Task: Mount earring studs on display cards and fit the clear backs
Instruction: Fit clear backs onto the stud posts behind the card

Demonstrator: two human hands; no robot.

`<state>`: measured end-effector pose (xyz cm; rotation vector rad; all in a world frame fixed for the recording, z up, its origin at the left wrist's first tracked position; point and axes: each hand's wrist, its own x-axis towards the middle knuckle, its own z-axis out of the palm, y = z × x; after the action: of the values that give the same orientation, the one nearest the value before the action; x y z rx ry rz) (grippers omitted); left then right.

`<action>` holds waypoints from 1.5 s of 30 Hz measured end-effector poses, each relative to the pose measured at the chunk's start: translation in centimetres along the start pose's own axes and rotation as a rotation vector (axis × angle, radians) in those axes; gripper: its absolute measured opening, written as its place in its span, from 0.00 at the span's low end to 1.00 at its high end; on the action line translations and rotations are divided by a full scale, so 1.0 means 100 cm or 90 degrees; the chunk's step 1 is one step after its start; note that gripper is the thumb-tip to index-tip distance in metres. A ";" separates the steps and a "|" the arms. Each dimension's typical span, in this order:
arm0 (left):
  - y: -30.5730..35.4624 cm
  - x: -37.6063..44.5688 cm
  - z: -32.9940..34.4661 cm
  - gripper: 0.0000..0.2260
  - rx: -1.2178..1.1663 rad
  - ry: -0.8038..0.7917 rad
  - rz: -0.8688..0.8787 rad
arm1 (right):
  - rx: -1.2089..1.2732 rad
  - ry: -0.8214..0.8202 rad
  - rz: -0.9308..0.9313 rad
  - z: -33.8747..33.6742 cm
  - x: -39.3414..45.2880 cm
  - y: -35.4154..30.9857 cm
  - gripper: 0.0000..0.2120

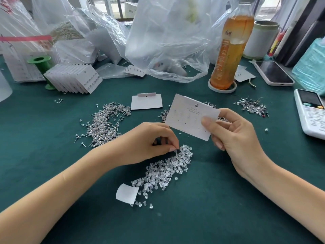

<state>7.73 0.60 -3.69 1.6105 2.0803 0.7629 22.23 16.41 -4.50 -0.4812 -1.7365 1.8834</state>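
My right hand (233,136) holds a white display card (186,115) above the green table, thumb on its front near the right edge. A few small studs sit in the card's upper row of holes. My left hand (149,140) reaches down with curled fingers and pinches a clear back at the top of the pile of clear backs (165,169). A heap of silver studs (105,122) lies to the left. A second stud pile (253,106) lies at the right.
A blank card (146,103) lies behind the held one. A fanned stack of filled cards (73,78) sits far left by a green spool (41,63). Plastic bags (167,37), a tea bottle (230,50), two phones (273,73) and a paper scrap (127,193) surround the work area.
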 end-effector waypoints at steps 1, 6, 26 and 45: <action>0.000 -0.001 0.000 0.05 0.001 0.000 0.003 | 0.000 -0.001 0.001 0.000 0.000 0.000 0.05; 0.002 -0.001 0.000 0.05 0.025 0.012 0.027 | 0.000 -0.004 -0.001 0.001 0.000 0.000 0.05; -0.008 -0.005 -0.001 0.04 -0.092 0.121 -0.025 | -0.099 -0.017 -0.183 0.001 -0.009 -0.002 0.02; 0.024 -0.012 0.001 0.02 -0.416 0.057 -0.056 | -0.751 -0.188 -0.810 0.005 -0.013 0.005 0.07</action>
<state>9.93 -0.03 -2.26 1.1272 1.6803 1.3287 22.86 15.21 -5.01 0.5057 -2.3039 -0.0308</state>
